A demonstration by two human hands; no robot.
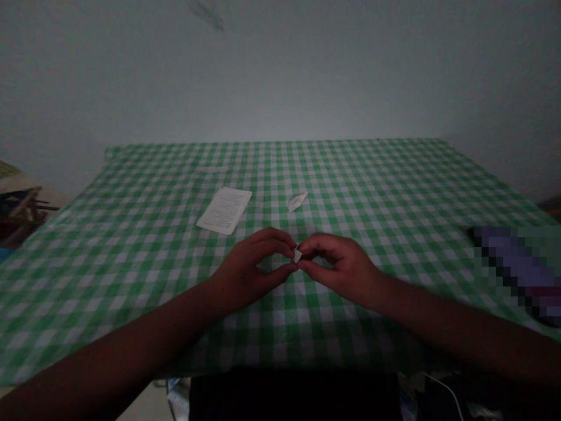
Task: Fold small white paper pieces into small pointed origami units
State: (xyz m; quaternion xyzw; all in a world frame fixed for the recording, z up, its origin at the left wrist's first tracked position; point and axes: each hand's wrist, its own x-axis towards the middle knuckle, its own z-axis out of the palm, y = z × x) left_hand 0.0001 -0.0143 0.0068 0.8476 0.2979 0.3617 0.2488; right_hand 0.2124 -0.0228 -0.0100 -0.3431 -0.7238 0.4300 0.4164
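Observation:
A small folded piece of printed paper (297, 255) is pinched between my two hands, above the near middle of the table. My left hand (254, 260) grips its left side with thumb and fingertips. On the other side, the thumb and fingers of my right hand (339, 261) close on it. My fingertips cover much of the paper, so its full shape is hidden. Just beyond my hands lies another folded paper piece (298, 201), pointed at its ends. Farther left rests a stack of printed paper sheets (225, 210).
A green and white checked cloth (350, 187) covers the table. At the right edge lies a dark flat device (517, 263), blurred into blocks. A pale wall (280, 70) stands behind the table. Below the near right edge hangs a white cable (447, 390).

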